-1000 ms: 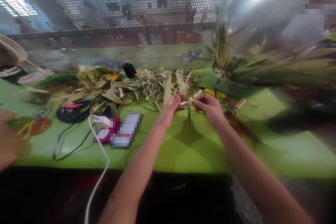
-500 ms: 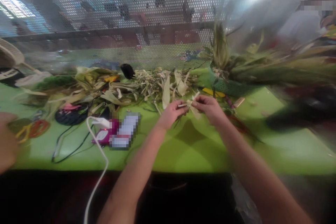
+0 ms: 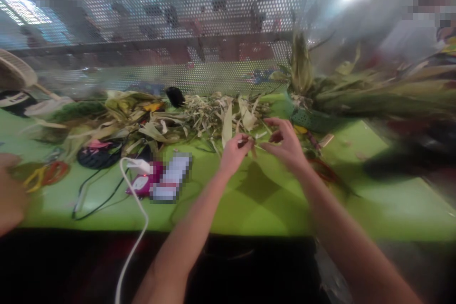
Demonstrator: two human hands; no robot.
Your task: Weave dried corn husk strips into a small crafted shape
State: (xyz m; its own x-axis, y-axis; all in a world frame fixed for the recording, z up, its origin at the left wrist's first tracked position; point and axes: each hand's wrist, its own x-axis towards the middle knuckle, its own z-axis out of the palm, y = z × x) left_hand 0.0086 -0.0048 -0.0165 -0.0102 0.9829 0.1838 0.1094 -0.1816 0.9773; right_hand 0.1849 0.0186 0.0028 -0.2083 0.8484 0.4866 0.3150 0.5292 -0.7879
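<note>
A thin pale husk strip [image 3: 253, 146] hangs just above the green table [image 3: 270, 199], near its far side, between the two hands; the left hand [image 3: 233, 152] is pinched shut on one end of it; the right hand [image 3: 285, 145] is just beside it with fingers spread loose, and whether its thumb touches the strip cannot be told. Behind lies a heap of dried husks [image 3: 213, 114] against a perforated metal screen [image 3: 213, 33]; green corn ears [image 3: 356, 99] are piled to the right; a white cable [image 3: 138, 209] and orange-handled scissors [image 3: 53, 171] lie to the left, near another person's hand [image 3: 9, 194].

Bare left grip [image 3: 233, 152] and right grip [image 3: 285, 146], long bare forearms [image 3: 192, 242].
</note>
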